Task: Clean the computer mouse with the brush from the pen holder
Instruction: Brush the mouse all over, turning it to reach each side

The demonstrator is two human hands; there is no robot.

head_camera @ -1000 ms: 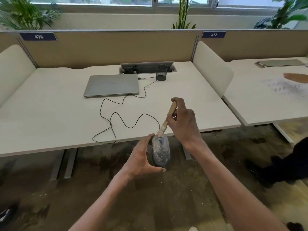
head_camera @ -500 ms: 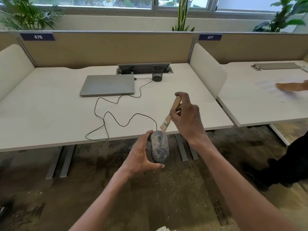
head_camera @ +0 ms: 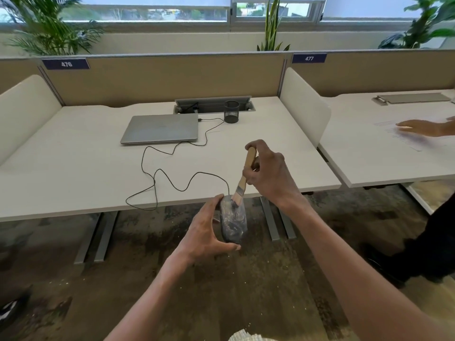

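Observation:
My left hand [head_camera: 206,232] grips a dusty dark computer mouse [head_camera: 233,221], held in the air just off the desk's front edge. Its black cable [head_camera: 172,180] loops over the white desk [head_camera: 73,163] to a shut grey laptop [head_camera: 161,128]. My right hand [head_camera: 268,173] holds a wooden-handled brush [head_camera: 243,179], bristles down on the mouse's front end near the wheel. The black mesh pen holder [head_camera: 231,115] stands at the back of the desk, right of the laptop.
A cable tray [head_camera: 214,104] sits behind the laptop. White dividers [head_camera: 304,107] flank the desk. At the right desk, another person's hand [head_camera: 418,127] rests on papers; their dark clothing [head_camera: 438,242] is by the desk edge. Desk legs [head_camera: 273,217] stand below.
The brush bristles lifted slightly off the mouse half a second ago and are down on its front end again. The view shifted a little; the other person's hand moved left over the papers.

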